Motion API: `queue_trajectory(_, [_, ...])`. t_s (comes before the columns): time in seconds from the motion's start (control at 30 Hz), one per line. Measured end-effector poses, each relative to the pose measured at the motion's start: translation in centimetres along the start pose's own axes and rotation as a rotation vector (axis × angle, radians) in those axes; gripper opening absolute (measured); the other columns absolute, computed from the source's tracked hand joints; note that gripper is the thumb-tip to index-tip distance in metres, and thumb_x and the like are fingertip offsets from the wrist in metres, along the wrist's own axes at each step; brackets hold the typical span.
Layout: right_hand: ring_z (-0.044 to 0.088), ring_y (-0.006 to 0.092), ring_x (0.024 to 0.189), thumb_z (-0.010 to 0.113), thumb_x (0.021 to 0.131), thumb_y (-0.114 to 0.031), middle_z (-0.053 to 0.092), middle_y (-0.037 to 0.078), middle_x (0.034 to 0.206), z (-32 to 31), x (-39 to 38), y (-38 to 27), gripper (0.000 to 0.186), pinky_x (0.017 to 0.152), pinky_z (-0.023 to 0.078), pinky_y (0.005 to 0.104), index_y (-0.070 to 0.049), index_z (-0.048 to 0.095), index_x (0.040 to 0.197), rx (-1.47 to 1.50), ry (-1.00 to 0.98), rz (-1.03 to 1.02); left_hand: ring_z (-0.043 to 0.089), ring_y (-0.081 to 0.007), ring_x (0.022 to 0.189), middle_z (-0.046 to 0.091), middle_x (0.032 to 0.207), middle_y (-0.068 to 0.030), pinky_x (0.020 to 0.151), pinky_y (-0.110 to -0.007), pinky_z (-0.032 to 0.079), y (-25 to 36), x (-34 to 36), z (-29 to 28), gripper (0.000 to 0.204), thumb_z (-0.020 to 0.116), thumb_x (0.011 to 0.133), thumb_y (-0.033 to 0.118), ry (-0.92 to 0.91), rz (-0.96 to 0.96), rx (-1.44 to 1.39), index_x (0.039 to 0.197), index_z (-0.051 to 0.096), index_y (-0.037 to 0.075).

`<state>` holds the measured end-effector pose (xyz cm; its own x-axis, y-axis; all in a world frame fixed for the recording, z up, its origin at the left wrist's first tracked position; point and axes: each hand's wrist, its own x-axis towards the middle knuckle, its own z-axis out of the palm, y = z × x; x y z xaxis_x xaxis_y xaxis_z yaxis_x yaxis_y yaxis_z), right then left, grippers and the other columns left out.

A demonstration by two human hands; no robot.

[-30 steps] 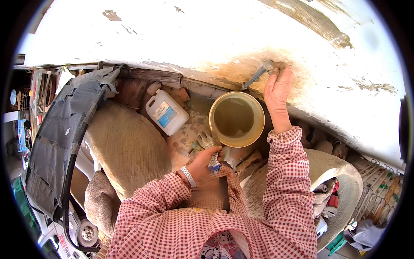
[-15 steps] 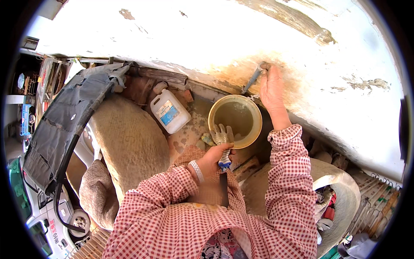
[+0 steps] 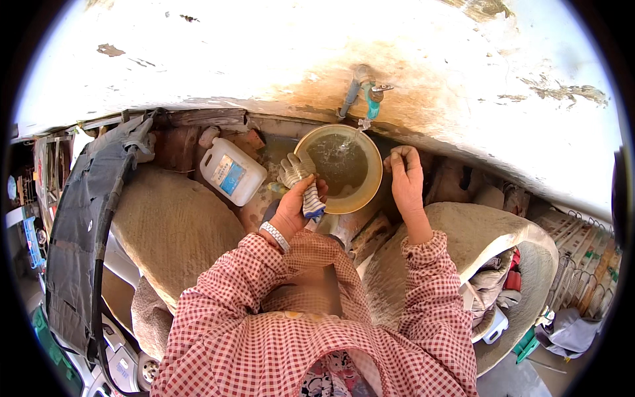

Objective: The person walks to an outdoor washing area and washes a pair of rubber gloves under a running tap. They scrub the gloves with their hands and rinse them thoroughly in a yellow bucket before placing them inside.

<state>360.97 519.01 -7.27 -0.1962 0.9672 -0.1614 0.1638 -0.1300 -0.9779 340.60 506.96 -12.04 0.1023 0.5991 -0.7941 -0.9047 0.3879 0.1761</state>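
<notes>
My left hand (image 3: 301, 195) is closed on a striped knit work glove (image 3: 291, 169), held over the left rim of a round yellowish basin (image 3: 376, 190) of murky water. My right hand (image 3: 403, 175) is beside the basin's right rim, its fingers curled, nothing visible in them. Above the basin, a wall tap with a turquoise body (image 3: 372, 98) runs a splashing stream into the water. A white plastic jug (image 3: 231, 171) with a blue label lies to the left of the basin.
A whitish stained wall (image 3: 218, 66) spans the top. A large stone block (image 3: 165, 225) and dark tarp on a frame (image 3: 73, 225) stand at left. A hollowed stone trough (image 3: 509, 221) holding cloths is at right, with wire racks (image 3: 589, 258) beyond and a white vehicle (image 3: 116, 351) lower left.
My right hand has left the tap and come down beside the basin, uncovering the turquoise tap. Water now runs into the basin. My left hand still holds the glove.
</notes>
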Motion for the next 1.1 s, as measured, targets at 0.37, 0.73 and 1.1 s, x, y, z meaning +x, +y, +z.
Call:
queue_trajectory(0.37, [0.045, 0.0208, 0.112, 0.062, 0.085, -0.031, 0.046, 0.014, 0.124, 9.1, -5.2, 3.6, 0.063, 0.093, 0.037, 0.0300, 0.006, 0.036, 0.129, 0.222, -0.179, 0.587, 0.053, -0.0129, 0.094, 0.057, 0.100, 0.0009, 0.085, -0.031, 0.043, -1.4, 6.4, 0.3, 0.046, 0.055, 0.086, 0.045, -0.194, -0.227, 0.263, 0.119, 0.052, 0.013])
queue_trajectory(0.73, [0.051, 0.0403, 0.097, 0.052, 0.070, -0.002, 0.052, 0.025, 0.103, 8.2, 3.4, 3.2, 0.045, 0.082, 0.044, 0.0425, 0.003, 0.050, 0.115, -0.827, -0.146, 0.014, 0.042, -0.0308, 0.116, 0.031, 0.133, -0.0218, 0.095, -0.043, 0.040, 1.6, 7.9, 2.1, 0.104, 0.069, 0.066, 0.061, -0.135, -0.359, 0.027, 0.139, 0.014, 0.010])
queue_trajectory(1.1, [0.052, 0.0313, 0.077, 0.049, 0.070, 0.000, 0.052, 0.016, 0.083, 6.6, -0.1, 1.6, 0.019, 0.070, 0.043, 0.0396, -0.001, 0.057, 0.087, -0.438, -0.348, -0.085, 0.060, -0.0180, 0.068, 0.062, 0.087, -0.0119, 0.059, -0.030, 0.051, 3.3, 12.7, 4.2, 0.017, 0.061, 0.082, 0.007, -0.109, -0.104, -0.155, 0.096, 0.056, 0.000])
